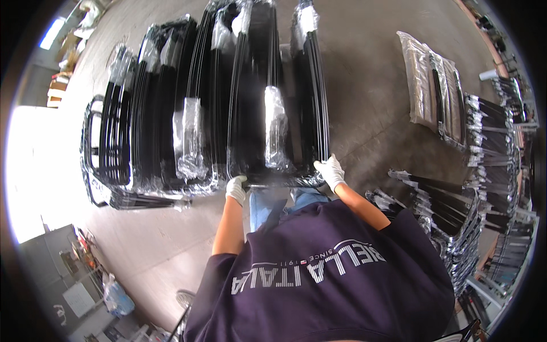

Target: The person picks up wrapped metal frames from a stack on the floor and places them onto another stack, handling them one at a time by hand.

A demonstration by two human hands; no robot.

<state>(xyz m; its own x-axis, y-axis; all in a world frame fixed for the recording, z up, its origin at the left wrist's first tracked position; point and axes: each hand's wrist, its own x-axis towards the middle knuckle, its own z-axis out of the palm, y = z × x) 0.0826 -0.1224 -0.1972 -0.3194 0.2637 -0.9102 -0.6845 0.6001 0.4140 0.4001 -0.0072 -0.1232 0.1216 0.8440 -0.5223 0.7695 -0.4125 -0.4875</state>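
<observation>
In front of me stands a row of black metal frames [230, 131], tall and narrow with rounded corners. See-through plastic film [276, 128] wraps parts of them. My left hand [236, 189], in a white glove, is closed around the near left corner of the nearest frame. At that frame's near right corner, my right hand [330, 172], also gloved in white, has its fingers wrapped over the corner. The frame's near bar runs between my hands, just ahead of my legs. Some fingertips are hidden behind the frame.
More wrapped black frames [117, 131] stand close on the left. To the right, a flat plastic-wrapped bundle [436, 91] lies on the concrete floor [364, 74]. Stacked black frames [450, 199] line the right side, some near my right elbow. A grey cabinet [57, 273] is at lower left.
</observation>
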